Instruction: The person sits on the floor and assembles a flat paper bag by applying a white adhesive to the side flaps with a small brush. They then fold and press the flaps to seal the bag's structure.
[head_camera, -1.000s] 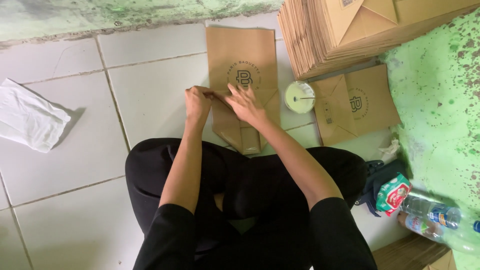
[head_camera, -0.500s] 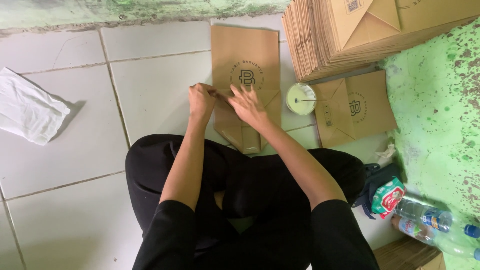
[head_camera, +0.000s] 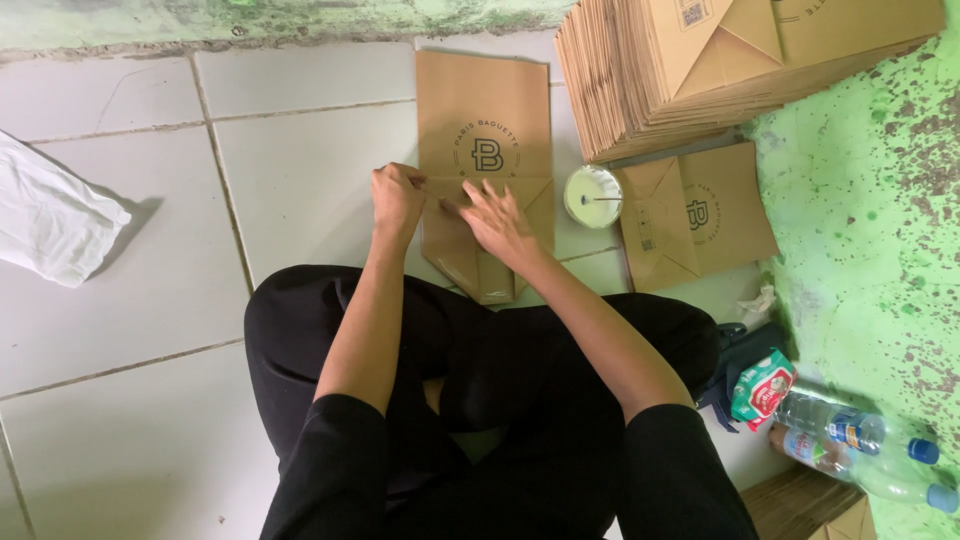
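Your left hand (head_camera: 397, 197) still pinches the folded flap's left edge on the brown paper bag (head_camera: 485, 130); right hand (head_camera: 500, 222) stays flat, fingers spread, on the fold. Bag lies on tile just beyond your knees, barely shifted vs. earlier. Glue cup (head_camera: 592, 196) just right; bag stack (head_camera: 720, 60) far right.

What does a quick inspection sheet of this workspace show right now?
Surface: white tiled floor, grey grout lines.
Job's things: flat brown paper bag, bottom flaps folded open toward the person.
Clutter: stack of flat brown paper bags; single brown paper bag; round white cup with a stick; white cloth; two clear plastic bottles.
Grippers: left hand pinches the flap edge; right hand presses flat on the fold.
Cables: nothing seen.
Surroundings: mottled green wall.
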